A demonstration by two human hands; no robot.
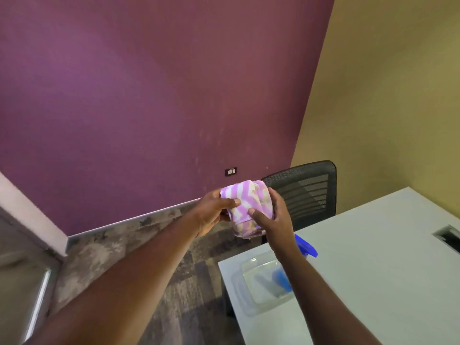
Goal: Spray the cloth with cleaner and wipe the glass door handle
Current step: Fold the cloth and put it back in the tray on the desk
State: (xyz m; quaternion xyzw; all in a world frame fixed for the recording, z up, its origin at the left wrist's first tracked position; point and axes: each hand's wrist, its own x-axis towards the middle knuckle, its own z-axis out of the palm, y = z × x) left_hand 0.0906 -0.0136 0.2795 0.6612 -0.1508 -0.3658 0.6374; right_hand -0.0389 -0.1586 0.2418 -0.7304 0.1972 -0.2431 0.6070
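A bunched cloth (245, 204) with pink and white stripes is held up in front of me over the floor. My left hand (211, 212) grips its left side and my right hand (272, 217) grips its right side, thumb on the front. The spray bottle's blue trigger head (307, 247) shows on the white table behind my right wrist; the bottle's body is hidden by my arm. A glass door edge with a metal strip (39, 302) shows at the lower left, blurred; no handle is visible.
A clear plastic container (251, 295) holding something blue sits near the white table's (373, 270) left corner. A black mesh office chair (308, 190) stands behind the table against the purple wall. Patterned carpet (139, 245) covers the floor. A cable cut-out (448, 236) opens in the table.
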